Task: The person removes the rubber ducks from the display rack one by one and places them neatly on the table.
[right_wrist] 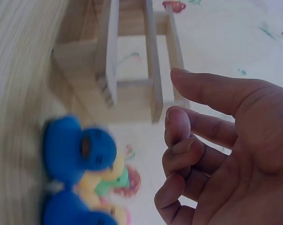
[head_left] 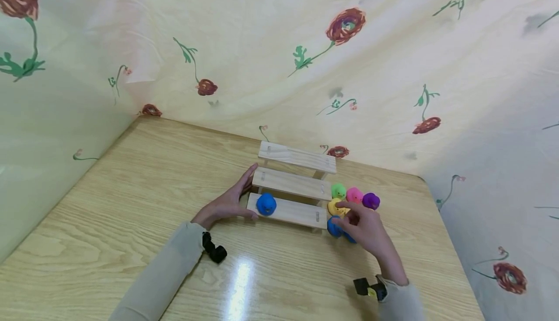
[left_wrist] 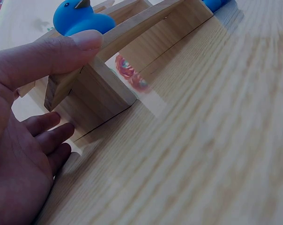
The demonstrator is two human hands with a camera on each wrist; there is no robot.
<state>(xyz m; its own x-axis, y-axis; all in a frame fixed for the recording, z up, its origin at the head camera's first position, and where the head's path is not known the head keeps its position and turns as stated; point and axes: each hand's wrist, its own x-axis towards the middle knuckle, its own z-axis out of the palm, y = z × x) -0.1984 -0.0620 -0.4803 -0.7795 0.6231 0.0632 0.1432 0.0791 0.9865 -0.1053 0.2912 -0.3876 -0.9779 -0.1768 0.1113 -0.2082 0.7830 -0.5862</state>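
Note:
A three-step wooden stand [head_left: 291, 183] stands on the table, with one blue rubber duck [head_left: 266, 204] on the left of its lowest step. My left hand [head_left: 229, 204] is at the stand's left end; in the left wrist view its straight thumb [left_wrist: 87, 41] lies along the lowest step's edge, the other fingers beside the side panel. My right hand [head_left: 364, 226] hovers over ducks at the stand's right end, fingers loosely bent and nothing between them. Beneath it are a blue duck [head_left: 335, 227], another blue duck partly hidden, and a yellow duck [head_left: 335, 207].
Behind the yellow duck are a green duck [head_left: 338, 191], a pink duck [head_left: 354, 195] and a purple duck [head_left: 371, 201]. Flower-printed cloth [head_left: 271, 59] rises behind the wooden table [head_left: 174, 180] and along both sides.

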